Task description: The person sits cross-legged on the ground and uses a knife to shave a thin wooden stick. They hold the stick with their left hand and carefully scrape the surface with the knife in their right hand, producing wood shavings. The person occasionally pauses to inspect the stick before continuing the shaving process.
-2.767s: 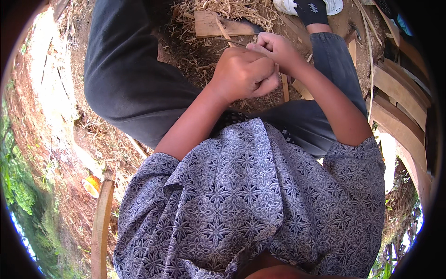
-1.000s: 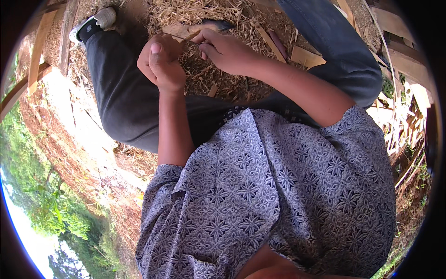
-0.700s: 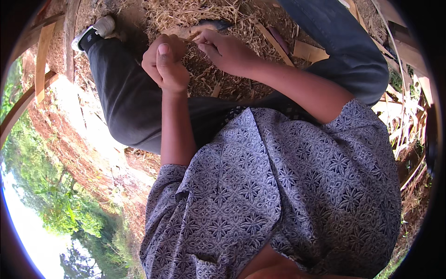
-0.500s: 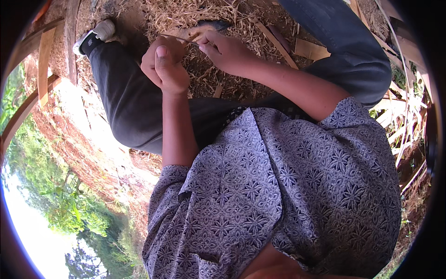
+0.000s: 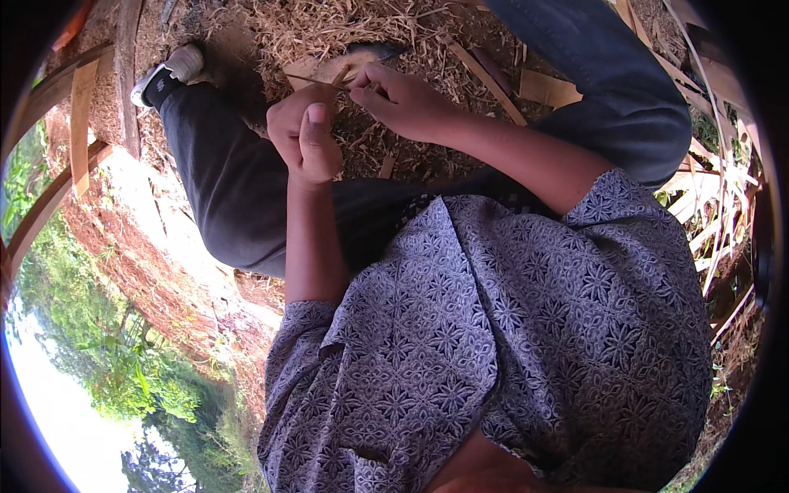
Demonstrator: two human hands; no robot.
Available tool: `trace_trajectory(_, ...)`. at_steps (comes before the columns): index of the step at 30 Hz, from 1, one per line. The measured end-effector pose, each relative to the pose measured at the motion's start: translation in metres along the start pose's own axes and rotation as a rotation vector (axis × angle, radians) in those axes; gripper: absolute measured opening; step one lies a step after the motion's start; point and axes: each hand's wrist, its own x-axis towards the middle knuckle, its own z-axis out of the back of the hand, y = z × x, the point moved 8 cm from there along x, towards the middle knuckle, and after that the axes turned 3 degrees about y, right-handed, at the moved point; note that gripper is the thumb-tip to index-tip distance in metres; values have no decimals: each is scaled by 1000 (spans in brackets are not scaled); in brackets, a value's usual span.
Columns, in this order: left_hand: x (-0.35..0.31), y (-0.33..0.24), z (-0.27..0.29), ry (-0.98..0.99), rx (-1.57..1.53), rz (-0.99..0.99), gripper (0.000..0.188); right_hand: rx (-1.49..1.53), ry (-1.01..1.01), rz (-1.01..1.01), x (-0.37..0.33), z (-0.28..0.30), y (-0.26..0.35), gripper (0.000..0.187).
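Note:
Ahead of my lap, my left hand [image 5: 304, 138] is closed in a fist, thumb up; what sits inside its fingers is hidden. A thin, dark, narrow strip [image 5: 312, 80] runs just beyond that fist toward my right hand [image 5: 401, 103]. My right hand pinches the strip's right end between thumb and fingers, close to the left fist. Whether the strip is wood or a blade is too small to tell. Beyond both hands, a pale wooden piece [image 5: 302, 71] with a dark end lies on the shavings.
Curly wood shavings [image 5: 320, 29] cover the ground ahead. My bent legs [image 5: 226, 181] frame the spot on both sides. At right lie a stick [image 5: 486, 82], a flat board piece [image 5: 549, 89] and a heap of pale strips [image 5: 699, 197]. Wooden slats [image 5: 80, 123] stand at far left.
My left hand has come slightly nearer and to the right, tilting a little. The right hand has also shifted slightly nearer, and more of the pale wooden piece shows beyond them.

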Motion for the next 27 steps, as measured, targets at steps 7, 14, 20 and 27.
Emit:
trace_trajectory(7, -19, -23, -56, 553, 98, -240, 26, -80, 289, 70, -25, 31, 7, 31)
trace_trajectory(14, -34, -20, -72, 621, 187, -290, 19, -313, 238, -29, -15, 51, -7, 34)
trace_trajectory(20, -39, -19, -70, 561, 200, -319, 15, -480, 269, -150, -5, 46, -23, 42)
trace_trajectory(27, -38, -12, -66, 448, 219, -343, 15, -140, 243, -85, 12, 30, -37, 34)
